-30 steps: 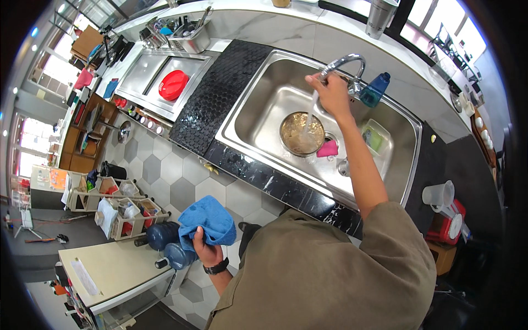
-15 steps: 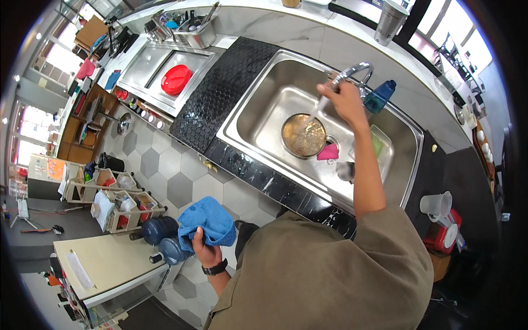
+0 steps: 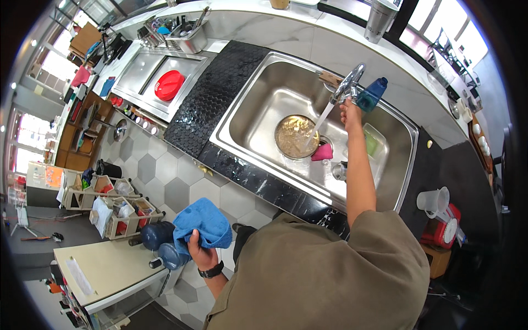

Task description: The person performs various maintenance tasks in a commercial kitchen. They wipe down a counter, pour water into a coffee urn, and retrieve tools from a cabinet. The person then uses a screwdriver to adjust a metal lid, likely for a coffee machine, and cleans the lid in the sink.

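Observation:
My left hand (image 3: 202, 250) grips a bunched blue cloth (image 3: 204, 223), held out over the floor to the left of my body. Over the sink (image 3: 258, 88), my right hand (image 3: 351, 114) has its fingers curled at the faucet handle (image 3: 346, 100), which they partly hide. Water runs from the chrome faucet (image 3: 348, 81) into a round metal bowl (image 3: 297, 136) on the sink floor, and the bowl holds water. Beside it lie a pink sponge (image 3: 323, 152) and a small metal cup (image 3: 340, 171). A blue bottle (image 3: 372, 94) stands just right of the faucet.
A clear tray with something green (image 3: 375, 142) sits in the sink's right part. Right of the sink are a clear plastic jug (image 3: 433, 202) and a red scale (image 3: 450, 226). Left lie a black textured counter section (image 3: 212, 91) and a red dish (image 3: 169, 86). Blue water jugs (image 3: 158, 235) stand behind the cloth.
My right hand has moved from the faucet's spout down to its handle. The water stream now falls unobstructed into the bowl. My left hand still holds the cloth.

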A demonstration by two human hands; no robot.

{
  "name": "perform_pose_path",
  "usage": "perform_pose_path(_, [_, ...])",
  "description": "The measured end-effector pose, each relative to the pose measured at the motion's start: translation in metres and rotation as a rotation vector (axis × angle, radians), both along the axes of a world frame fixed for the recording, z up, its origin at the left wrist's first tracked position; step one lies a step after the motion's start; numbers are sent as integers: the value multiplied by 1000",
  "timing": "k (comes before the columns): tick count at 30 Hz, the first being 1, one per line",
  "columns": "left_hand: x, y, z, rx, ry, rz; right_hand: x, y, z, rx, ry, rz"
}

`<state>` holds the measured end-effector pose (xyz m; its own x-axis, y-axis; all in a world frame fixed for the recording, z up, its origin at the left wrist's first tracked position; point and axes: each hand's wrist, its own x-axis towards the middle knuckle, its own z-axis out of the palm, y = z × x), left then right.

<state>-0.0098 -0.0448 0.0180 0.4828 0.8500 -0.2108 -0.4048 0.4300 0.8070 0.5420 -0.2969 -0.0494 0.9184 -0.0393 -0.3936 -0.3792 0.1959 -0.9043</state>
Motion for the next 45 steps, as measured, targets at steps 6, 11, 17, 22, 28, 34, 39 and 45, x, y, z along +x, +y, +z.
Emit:
perform_pose_path(6, [1,-1,6,14,40,17,51,-18,-16,476,170,308])
perform_pose_path(11, [2,-3,12,22,53,26,8,-22,16,1163,183,146])
perform_pose_path(17, [1,0,19,103,232,-19,-93,28,-8,441,96,180])
perform_pose_path(22, [26,7,38,563,662,-538,-277,93,76,281,-73,1064])
perform_pose_path(28, [19,31,60,784,650,-797,-349,160,85,-36,-404,1448])
perform_pose_path(34, [-78,67,60,476,712,-323,-351,232,93,158,-368,1446])
perform_pose_path(39, [-145,95,51,348,504,274,-398,334,74,134,-463,1423])
perform_pose_path(45, [-202,182,40,391,407,706,-422,444,45,-249,-651,1644])
